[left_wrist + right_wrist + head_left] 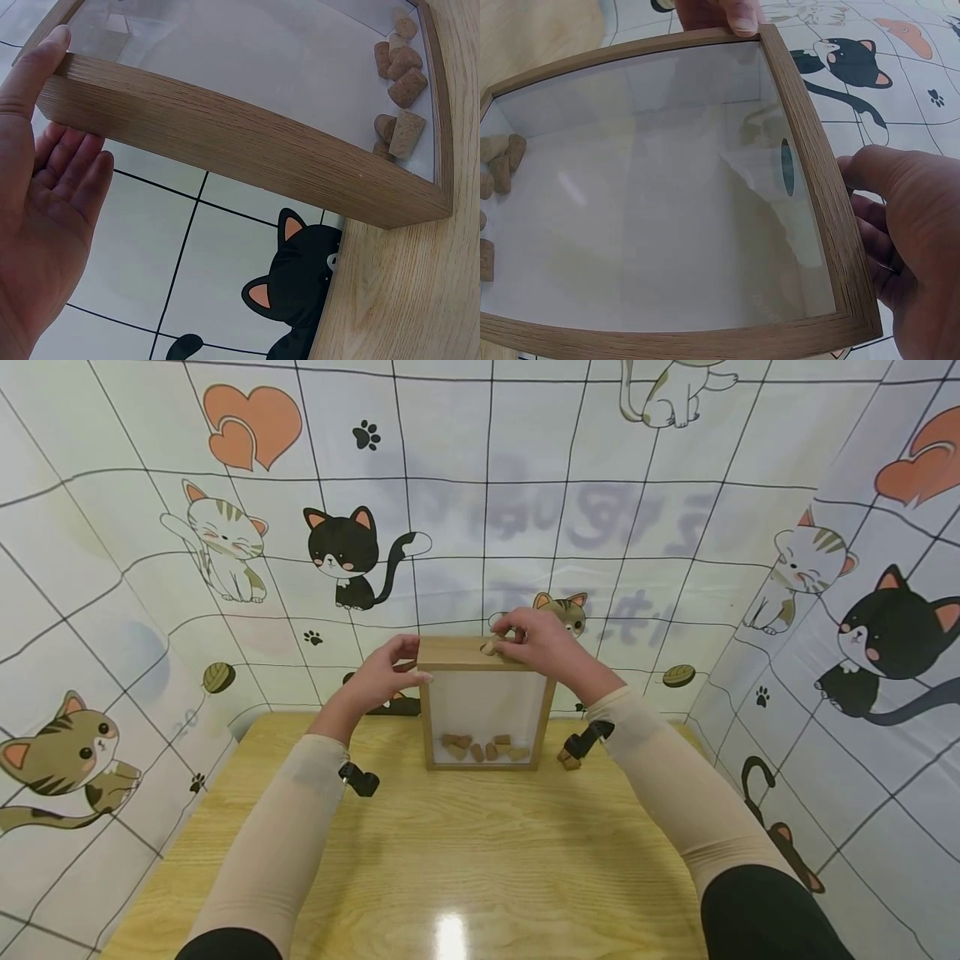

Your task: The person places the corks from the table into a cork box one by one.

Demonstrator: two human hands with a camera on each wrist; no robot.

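Note:
A wooden shadow box with a clear front stands upright on the table, with several corks lying along its bottom inside. My left hand grips the upper left corner, thumb on the front edge and fingers toward the back, as the left wrist view shows. Above the box, my right hand pinches a cork at the top edge. The right wrist view shows an oval hole in that top side, close to the fingertips of the right hand; the pinched cork is hidden there.
A few loose corks lie on the wooden table to the right of the box, partly behind my right wrist. Behind and at both sides hangs a white gridded cloth printed with cats.

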